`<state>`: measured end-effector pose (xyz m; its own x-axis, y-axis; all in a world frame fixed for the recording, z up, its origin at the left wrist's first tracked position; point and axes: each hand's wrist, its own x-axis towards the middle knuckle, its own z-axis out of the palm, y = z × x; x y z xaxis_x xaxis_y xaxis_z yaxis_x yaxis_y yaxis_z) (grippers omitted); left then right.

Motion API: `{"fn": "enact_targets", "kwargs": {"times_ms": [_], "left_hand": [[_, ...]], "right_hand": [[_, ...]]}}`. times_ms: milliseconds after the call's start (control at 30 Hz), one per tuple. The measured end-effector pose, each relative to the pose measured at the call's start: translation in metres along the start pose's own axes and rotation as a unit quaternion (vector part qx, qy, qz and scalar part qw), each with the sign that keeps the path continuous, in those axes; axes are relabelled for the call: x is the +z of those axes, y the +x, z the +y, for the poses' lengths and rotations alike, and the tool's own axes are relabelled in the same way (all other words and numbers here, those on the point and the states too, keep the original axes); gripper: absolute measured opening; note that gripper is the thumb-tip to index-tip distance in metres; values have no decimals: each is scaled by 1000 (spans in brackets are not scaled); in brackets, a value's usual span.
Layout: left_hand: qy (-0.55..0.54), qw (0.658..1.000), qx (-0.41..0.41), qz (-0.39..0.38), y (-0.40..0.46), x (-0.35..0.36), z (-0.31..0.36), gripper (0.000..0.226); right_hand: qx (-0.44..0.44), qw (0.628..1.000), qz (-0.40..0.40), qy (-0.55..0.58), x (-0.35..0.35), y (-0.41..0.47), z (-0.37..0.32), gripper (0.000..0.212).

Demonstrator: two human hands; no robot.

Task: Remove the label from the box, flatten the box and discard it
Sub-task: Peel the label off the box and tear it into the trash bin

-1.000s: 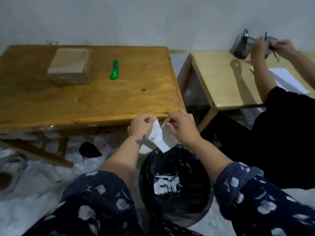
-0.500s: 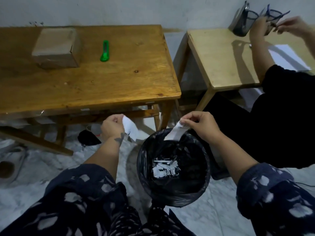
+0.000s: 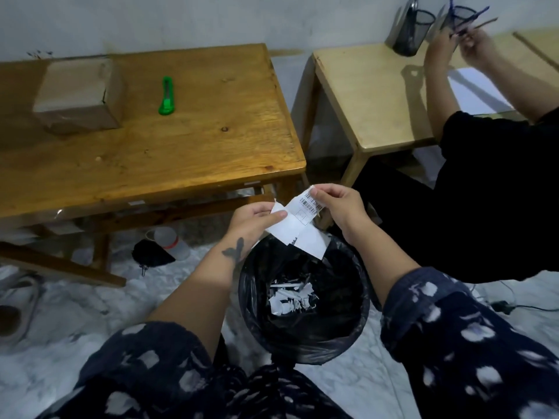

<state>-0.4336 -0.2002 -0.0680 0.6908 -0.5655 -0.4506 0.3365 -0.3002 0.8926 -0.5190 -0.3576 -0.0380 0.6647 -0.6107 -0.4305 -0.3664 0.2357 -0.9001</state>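
A white label piece with a barcode hangs above the black-lined bin. My left hand pinches its left edge and my right hand pinches its top right corner, both over the bin's far rim. Torn white scraps lie at the bottom of the bin. The brown cardboard box stands closed at the far left of the dark wooden table, well away from both hands. A green utility knife lies to the right of the box.
A lighter wooden table stands to the right, where a person in black sits handling pens by a mesh pen holder. Under the dark table lie a plastic cup and a black pouch. A sandal lies at left.
Half a second ago my hands were apart, each holding a torn piece over the bin. Now they have come together on one label piece above the rim.
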Motion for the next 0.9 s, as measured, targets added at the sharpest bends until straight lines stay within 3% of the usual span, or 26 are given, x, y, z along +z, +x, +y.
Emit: {"fn": "enact_targets", "kwargs": {"times_ms": [67, 100, 200, 233, 300, 400, 567, 767, 900], "left_hand": [[4, 1000, -5, 9, 1, 2, 4, 17], [1, 1000, -4, 14, 2, 3, 5, 17], [-4, 999, 3, 38, 6, 6, 5, 17], [0, 999, 3, 46, 6, 7, 6, 18], [14, 998, 12, 55, 7, 8, 6, 21], [22, 998, 31, 54, 6, 10, 9, 21], [52, 994, 58, 76, 4, 12, 10, 12], [301, 936, 113, 141, 4, 14, 12, 33], [418, 884, 195, 70, 8, 10, 18, 10]], "right_hand": [[-20, 997, 32, -62, 2, 4, 6, 15], [-47, 986, 60, -147, 3, 6, 11, 20], [-197, 867, 178, -423, 5, 1, 22, 34], [-254, 835, 195, -447, 6, -4, 22, 27], [-310, 814, 170, -461, 8, -12, 23, 19], [-262, 839, 85, -470, 10, -10, 27, 30], [-162, 897, 18, -412, 11, -7, 23, 19], [-135, 879, -6, -457, 12, -5, 15, 20], [-159, 872, -15, -463, 9, -10, 15, 21]]}}
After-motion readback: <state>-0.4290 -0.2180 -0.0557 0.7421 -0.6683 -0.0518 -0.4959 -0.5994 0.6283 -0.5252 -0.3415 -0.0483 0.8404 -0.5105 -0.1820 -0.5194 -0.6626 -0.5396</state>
